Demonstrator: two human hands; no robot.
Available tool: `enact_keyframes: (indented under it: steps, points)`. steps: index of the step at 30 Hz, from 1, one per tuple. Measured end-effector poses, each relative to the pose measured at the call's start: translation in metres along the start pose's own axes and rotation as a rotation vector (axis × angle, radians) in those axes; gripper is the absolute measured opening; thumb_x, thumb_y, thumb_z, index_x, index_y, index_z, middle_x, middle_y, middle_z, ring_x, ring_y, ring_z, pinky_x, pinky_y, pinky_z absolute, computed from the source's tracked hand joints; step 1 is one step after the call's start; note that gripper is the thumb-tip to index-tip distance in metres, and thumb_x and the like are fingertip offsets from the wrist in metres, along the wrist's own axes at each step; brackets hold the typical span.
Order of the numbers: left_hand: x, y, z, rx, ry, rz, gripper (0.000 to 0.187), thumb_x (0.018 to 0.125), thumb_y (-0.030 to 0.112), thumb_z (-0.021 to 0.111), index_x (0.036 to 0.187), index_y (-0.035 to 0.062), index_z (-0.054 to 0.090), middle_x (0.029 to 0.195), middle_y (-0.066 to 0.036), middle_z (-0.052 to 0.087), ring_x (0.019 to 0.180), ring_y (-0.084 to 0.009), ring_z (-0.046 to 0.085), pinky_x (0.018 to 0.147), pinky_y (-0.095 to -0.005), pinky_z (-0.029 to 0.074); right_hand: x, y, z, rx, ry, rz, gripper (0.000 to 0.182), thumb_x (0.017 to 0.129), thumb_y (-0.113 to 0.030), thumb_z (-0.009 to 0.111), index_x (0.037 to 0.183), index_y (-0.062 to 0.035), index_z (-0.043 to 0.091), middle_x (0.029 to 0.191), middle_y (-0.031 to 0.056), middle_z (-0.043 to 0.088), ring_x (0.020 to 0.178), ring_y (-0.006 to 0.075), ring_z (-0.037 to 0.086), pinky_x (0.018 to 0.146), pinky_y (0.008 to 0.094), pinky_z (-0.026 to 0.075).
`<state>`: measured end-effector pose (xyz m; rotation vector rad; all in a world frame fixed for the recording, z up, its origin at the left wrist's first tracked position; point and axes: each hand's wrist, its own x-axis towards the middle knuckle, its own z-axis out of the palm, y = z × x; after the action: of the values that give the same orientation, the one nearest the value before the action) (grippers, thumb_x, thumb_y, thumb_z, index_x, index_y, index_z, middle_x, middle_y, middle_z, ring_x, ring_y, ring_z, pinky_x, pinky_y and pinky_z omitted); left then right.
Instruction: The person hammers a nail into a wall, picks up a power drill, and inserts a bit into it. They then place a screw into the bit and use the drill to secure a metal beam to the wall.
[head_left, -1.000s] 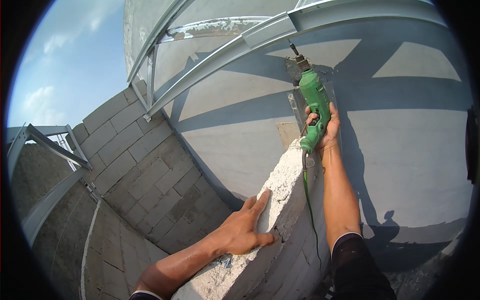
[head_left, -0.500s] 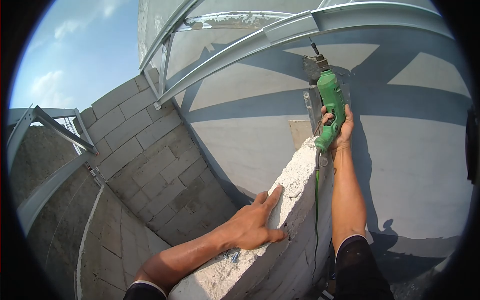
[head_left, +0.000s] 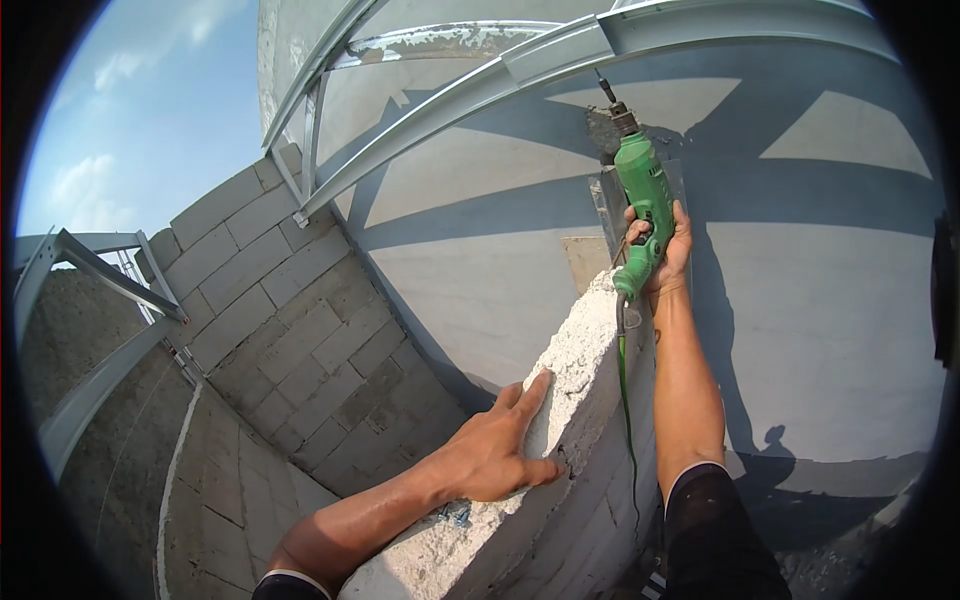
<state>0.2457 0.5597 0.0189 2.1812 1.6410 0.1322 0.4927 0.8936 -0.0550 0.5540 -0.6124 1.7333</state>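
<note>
- Left hand (head_left: 495, 455): no closed grip, palm and spread fingers flat on the rough block wall top (head_left: 575, 365), bracing.
- Loose screws (head_left: 452, 515) lie by the wrist; keep the arm off them.
- Right hand (head_left: 660, 250): grip wrapped tight round green drill (head_left: 640, 205), bit aimed up at steel rail (head_left: 560, 55).
- Judgement: keep bit square, cord (head_left: 625, 420) hanging free.

Right hand (head_left: 663, 250) raised, fist closed; left hand (head_left: 497, 450) flat, fingers spread.
</note>
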Motion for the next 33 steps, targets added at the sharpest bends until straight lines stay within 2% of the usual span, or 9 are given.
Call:
enact_keyframes:
  steps: [3,9,21,24,30,33]
  points:
    - [-0.0007,0.0016,-0.0007,0.021,-0.004,0.015,0.118,0.082,0.042,0.075,0.169,-0.0048,0.009,0.154,-0.038,0.039,0.133,-0.0534,0.055,0.115,-0.0491,0.046,0.0007,0.0024,-0.0005,-0.015,0.019,-0.048,0.076,0.097,-0.059,0.067,0.131,0.0086,0.058,0.101,0.0182,0.069,0.082,0.0241,0.073,0.064,0.0457,0.066]
    - [-0.0011,0.0016,-0.0012,0.001,-0.004,0.029,0.118,0.082,0.041,0.074,0.169,-0.0048,0.009,0.155,-0.038,0.038,0.133,-0.0532,0.055,0.115,-0.0494,0.046,0.0026,0.0029,-0.0016,-0.013,0.067,-0.101,0.072,0.098,-0.055,0.068,0.133,0.0068,0.058,0.111,0.0245,0.068,0.08,0.0212,0.07,0.071,0.037,0.066]
    - [-0.0017,0.0021,-0.0016,-0.018,-0.01,0.026,0.117,0.083,0.04,0.075,0.169,-0.0054,0.009,0.155,-0.038,0.037,0.133,-0.0532,0.054,0.115,-0.0491,0.046,0.0016,0.0026,0.0015,-0.005,0.08,-0.092,0.069,0.099,-0.05,0.07,0.135,0.0068,0.058,0.115,0.0274,0.066,0.081,0.0202,0.069,0.073,0.0359,0.065]
    - [-0.0013,0.0007,-0.0006,0.011,-0.003,-0.003,0.12,0.081,0.046,0.075,0.171,0.0005,0.009,0.153,-0.031,0.041,0.133,-0.0461,0.056,0.114,-0.0465,0.046,-0.0007,0.0033,0.0057,-0.017,0.084,-0.095,0.068,0.099,-0.05,0.069,0.135,0.0069,0.058,0.114,0.0274,0.066,0.08,0.0204,0.069,0.073,0.0357,0.065]
    - [-0.0009,0.0004,-0.0003,0.011,-0.005,-0.002,0.12,0.081,0.046,0.075,0.17,0.0,0.009,0.152,-0.031,0.041,0.132,-0.0458,0.057,0.113,-0.0467,0.046,0.0027,0.0028,0.0013,-0.03,0.062,-0.102,0.07,0.098,-0.052,0.069,0.134,0.0072,0.057,0.114,0.0263,0.067,0.081,0.0207,0.069,0.072,0.0359,0.065]
    - [-0.0019,0.0039,-0.0031,-0.007,-0.026,0.004,0.118,0.082,0.04,0.074,0.168,-0.0054,0.008,0.154,-0.037,0.038,0.133,-0.0532,0.055,0.115,-0.0486,0.046,-0.0019,0.0032,0.0058,-0.024,0.047,-0.07,0.072,0.097,-0.053,0.069,0.134,0.0072,0.057,0.114,0.0255,0.067,0.081,0.0208,0.069,0.072,0.0365,0.065]
